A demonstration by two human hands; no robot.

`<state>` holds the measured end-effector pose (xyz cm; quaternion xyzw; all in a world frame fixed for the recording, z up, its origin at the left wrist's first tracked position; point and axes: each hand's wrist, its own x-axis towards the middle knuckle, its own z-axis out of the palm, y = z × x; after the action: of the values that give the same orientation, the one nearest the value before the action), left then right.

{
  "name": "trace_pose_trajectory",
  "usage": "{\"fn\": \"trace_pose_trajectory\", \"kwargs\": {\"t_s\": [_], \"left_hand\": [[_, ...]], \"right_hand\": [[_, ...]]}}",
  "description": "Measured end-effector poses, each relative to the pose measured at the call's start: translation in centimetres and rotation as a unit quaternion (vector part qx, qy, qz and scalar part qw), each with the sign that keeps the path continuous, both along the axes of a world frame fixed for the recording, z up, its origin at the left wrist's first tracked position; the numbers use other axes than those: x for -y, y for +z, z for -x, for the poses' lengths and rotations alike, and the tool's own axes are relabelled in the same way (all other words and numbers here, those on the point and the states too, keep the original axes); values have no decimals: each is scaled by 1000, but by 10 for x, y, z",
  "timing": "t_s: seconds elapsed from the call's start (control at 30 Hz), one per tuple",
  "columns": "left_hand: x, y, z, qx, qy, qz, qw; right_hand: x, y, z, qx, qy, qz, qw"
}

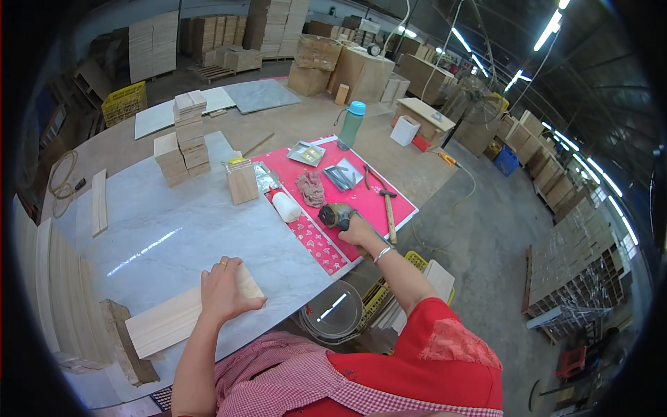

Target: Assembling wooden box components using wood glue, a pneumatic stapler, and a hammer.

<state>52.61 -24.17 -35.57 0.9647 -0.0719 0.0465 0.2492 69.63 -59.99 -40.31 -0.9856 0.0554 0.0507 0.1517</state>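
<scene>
Left hand (228, 290): closed across the right part of a pale wooden board (170, 320), your thumb on the near side and your fingers over the far side. The board lies at a slant on the grey marble-patterned tabletop (201, 240), directly in front of you. A rough-edged wooden block (126, 344) sits just beside its left end (whether the two touch, I cannot tell). Farther left, a stack of long planks (73, 299) stands near the table edge.

Right hand (358, 235): wrapped around an olive-and-black handheld power tool (336, 216), gripping it above the pink mat (358, 199). Your hand hides part of its body; contact with the mat cannot be judged.

Around the tool: a crumpled cloth (310, 189) lies just beyond it, and a white squeeze bottle with a red cap (285, 207) lies on its side to the left. A wooden-handled hammer (390, 217) lies to the right, with red-handled pliers (372, 178) near its head. Farther back are an open metal tray (306, 153) and a green bottle with a blue lid (352, 125).

Beyond your left hand, a bundle of wooden pieces (242, 185) stands upright; small wooden blocks (190, 129) are piled behind it.
</scene>
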Motion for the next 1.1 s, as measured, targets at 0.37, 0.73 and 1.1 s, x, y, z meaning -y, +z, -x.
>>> {"fn": "trace_pose_trajectory", "kwargs": {"t_s": [0.37, 0.73, 1.1], "left_hand": [[-1, -3, 0, 14, -4, 8, 1000], [-10, -26, -3, 83, -25, -11, 996], [-11, -22, 2, 26, -17, -46, 998]], "right_hand": [[-37, 93, 45, -28, 181, 44, 982], [-90, 146, 80, -13, 384, -29, 923], [-129, 172, 117, -81, 401, -43, 911]]}}
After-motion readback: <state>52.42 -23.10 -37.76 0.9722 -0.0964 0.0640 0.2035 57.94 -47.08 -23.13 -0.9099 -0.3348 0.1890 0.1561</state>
